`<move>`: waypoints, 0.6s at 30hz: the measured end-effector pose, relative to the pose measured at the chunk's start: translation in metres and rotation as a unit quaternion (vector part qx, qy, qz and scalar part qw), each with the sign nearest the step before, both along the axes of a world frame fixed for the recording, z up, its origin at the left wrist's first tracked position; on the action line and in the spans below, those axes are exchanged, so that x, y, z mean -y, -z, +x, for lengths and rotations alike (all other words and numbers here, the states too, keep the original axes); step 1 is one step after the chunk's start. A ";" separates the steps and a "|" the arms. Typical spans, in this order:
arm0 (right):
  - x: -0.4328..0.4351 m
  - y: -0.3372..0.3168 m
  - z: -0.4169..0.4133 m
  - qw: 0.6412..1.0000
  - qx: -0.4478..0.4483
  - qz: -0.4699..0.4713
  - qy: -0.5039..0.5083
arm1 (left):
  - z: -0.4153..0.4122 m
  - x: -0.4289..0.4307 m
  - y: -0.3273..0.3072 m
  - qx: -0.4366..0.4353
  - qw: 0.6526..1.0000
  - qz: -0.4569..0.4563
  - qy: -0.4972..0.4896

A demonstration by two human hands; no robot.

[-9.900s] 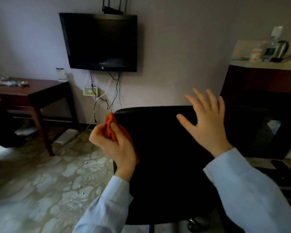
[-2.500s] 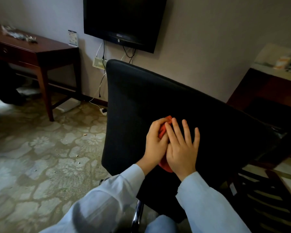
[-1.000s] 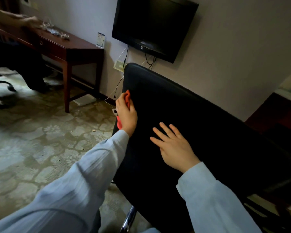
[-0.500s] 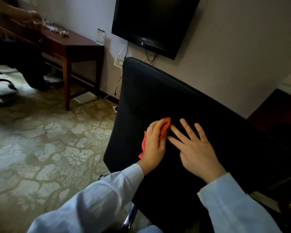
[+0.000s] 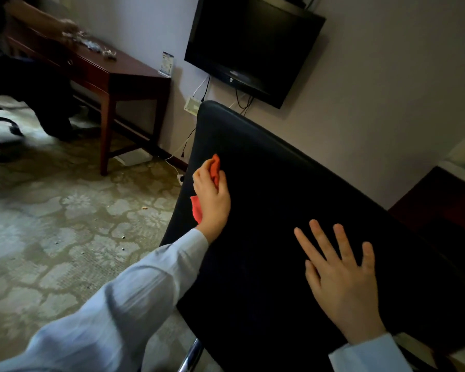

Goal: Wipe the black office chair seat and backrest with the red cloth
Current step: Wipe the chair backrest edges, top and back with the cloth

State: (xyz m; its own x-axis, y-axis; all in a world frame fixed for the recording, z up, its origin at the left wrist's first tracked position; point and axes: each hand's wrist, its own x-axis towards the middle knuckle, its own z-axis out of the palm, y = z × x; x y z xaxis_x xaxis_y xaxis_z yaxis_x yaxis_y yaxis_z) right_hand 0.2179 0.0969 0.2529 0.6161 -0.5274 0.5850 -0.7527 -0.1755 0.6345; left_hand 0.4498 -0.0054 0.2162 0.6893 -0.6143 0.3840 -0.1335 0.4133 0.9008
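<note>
The black office chair's backrest (image 5: 279,210) fills the middle and right of the head view, tilted, its back face toward me. My left hand (image 5: 212,200) holds the red cloth (image 5: 215,167) bunched against the backrest near its left edge; a corner of the cloth hangs below the palm. My right hand (image 5: 341,280) lies flat on the backrest lower right, fingers spread and straight. The seat is hidden behind the backrest.
A dark wooden desk (image 5: 113,73) stands at the left wall, where another person's arm (image 5: 46,20) reaches over small items. A black TV (image 5: 250,41) hangs on the wall with cables below. Patterned carpet (image 5: 65,237) covers the floor. A chrome chair leg (image 5: 191,355) shows at the bottom.
My left hand has swept the cloth from beside my right hand out to the backrest's left edge. My right hand has slid lower and to the right.
</note>
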 end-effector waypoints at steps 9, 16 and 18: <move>0.014 0.000 0.010 1.000 -0.005 -0.022 -0.003 | -0.030 -0.019 0.002 0.044 0.998 -0.053 0.014; 0.025 0.001 0.017 0.999 -0.028 -0.039 0.020 | -0.080 -0.041 0.005 0.077 0.993 -0.081 0.044; 0.025 0.000 0.023 0.999 -0.016 -0.026 0.011 | -0.089 -0.048 0.013 0.101 0.989 -0.092 0.056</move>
State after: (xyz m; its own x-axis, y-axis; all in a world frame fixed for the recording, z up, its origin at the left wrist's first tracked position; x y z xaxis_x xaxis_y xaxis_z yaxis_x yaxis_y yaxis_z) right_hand 0.2414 0.0723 0.2524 0.6244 -0.5104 0.5913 -0.7345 -0.1260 0.6668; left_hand 0.3605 0.0427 0.2029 0.5182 -0.5896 0.6195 -0.2475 0.5900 0.7685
